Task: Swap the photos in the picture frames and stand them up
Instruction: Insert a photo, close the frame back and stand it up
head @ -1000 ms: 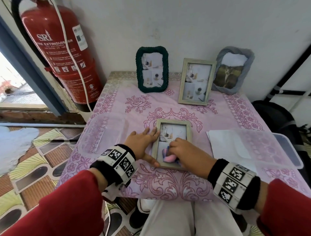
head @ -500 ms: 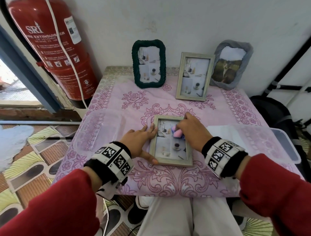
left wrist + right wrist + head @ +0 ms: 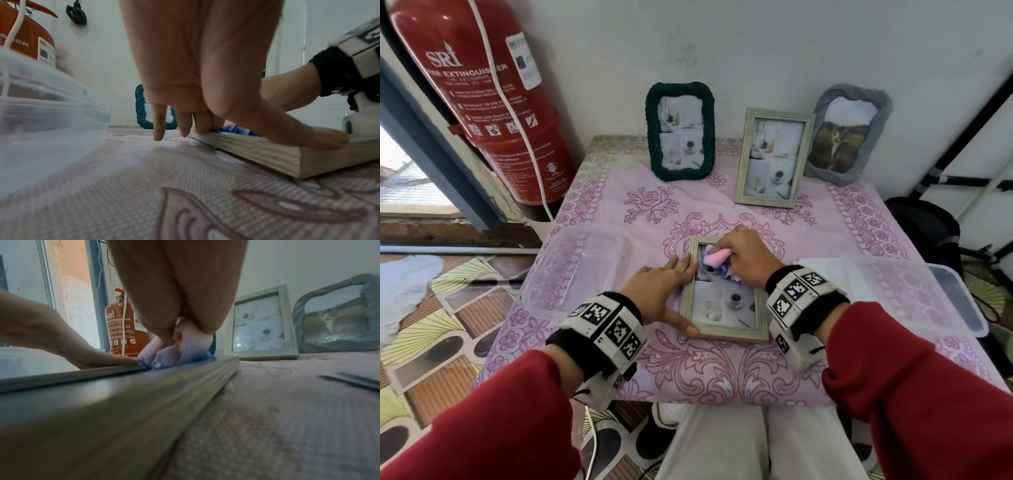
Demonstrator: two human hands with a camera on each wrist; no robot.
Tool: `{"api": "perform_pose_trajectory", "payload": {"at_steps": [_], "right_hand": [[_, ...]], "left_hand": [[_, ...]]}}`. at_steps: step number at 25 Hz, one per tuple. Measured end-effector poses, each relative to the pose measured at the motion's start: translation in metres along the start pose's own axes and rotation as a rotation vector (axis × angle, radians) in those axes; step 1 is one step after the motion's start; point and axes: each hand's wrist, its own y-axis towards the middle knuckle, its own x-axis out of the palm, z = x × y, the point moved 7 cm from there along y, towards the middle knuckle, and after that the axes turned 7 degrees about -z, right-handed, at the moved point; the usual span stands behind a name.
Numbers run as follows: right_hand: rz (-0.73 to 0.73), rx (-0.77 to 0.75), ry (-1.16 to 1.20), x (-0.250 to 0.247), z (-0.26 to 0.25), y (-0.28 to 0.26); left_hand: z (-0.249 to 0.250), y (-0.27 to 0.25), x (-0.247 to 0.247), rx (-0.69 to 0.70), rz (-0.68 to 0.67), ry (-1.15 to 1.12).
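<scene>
Sleeves of red cloth reach forward from the near edge, each wrist wrapped in a black band carrying white blocks with black square markers. Just past them a pale wooden picture frame lies flat, glass up, near the front middle of the surface, which is covered by a pink cloth with a purple floral print.

The left hand rests open along the frame's left side: its thumb lies on the near left corner, two fingers touch the rail farther up, and the other fingertips come down on the cloth beside it. Nothing is gripped. The right hand is curled around a bunched pink and blue cloth and presses it onto the glass at the frame's far end; the right wrist view shows the wad touching the pane right beside the left fingers.

A clear plastic lid or tray lies left of the flat frame. On the right sit a white sheet and a clear plastic container.

Farther back three frames stand upright near the white wall: a dark green rope-edged frame on the left, a second pale wooden frame in the middle, a little forward of the others, and a grey ruffled frame on the right holding a photo of a dog. The green and wooden frames hold photo collages with a cup.

A red fire extinguisher with a white hose hangs at the far left, beyond the surface's edge.
</scene>
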Motion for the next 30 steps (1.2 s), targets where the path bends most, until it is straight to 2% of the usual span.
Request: {"api": "perform_pose_trajectory", "payload": {"at_steps": [4,8,10,13,19,24,30], "right_hand": [[-0.076,-0.100,0.015,0.009,-0.011,-0.008],[-0.149,-0.221,0.021,0.021,-0.031,-0.039],[-0.206,-0.276,-0.069,0.029,-0.039,-0.059],[-0.228,-0.334,-0.341,0.030,-0.043,-0.086],[-0.219,-0.185,-0.697,0.016,-0.029,-0.101],[-0.205,-0.106,-0.679,0.006,-0.025,-0.079],[-0.101,-0.018,-0.610,-0.006,-0.016,-0.040]], "left_hand": [[0.001,-0.001,-0.001,-0.026,-0.006,0.023],[0.002,-0.002,-0.001,-0.060,-0.021,0.072],[0.002,-0.003,-0.001,-0.072,-0.032,0.101],[0.002,-0.003,-0.001,-0.073,-0.050,0.117],[0.000,-0.003,0.001,-0.062,-0.055,0.085],[-0.001,-0.003,0.002,-0.036,-0.037,0.038],[-0.001,0.000,0.003,-0.026,-0.020,0.027]]}}
